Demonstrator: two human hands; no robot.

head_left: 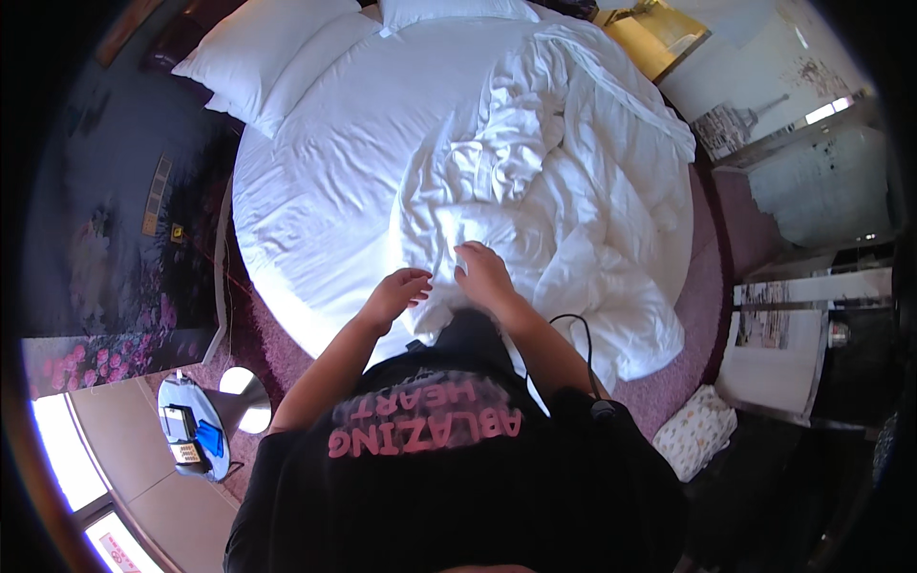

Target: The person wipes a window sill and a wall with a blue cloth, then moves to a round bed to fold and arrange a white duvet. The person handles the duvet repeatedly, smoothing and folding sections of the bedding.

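Note:
My left hand (398, 295) hovers over the near edge of a round bed. Its fingers are loosely bent and slightly apart, with nothing visible in them. My right hand (484, 276) is just to the right, its thumb and forefinger spread with a small gap between them; its other fingers are partly hidden. Both hands are in front of a crumpled white duvet (611, 248), bunched over the right half of the bed. Whether either hand touches the cloth I cannot tell. A smooth white sheet (325, 191) covers the left half.
White pillows (263, 62) rest at the far left of the bed. On the left, a small round table (225, 465) carries a phone (186, 456) and a blue item. A patterned white bundle (695, 432) lies to the right on the purple carpet (659, 401). A black cable hangs by my right arm.

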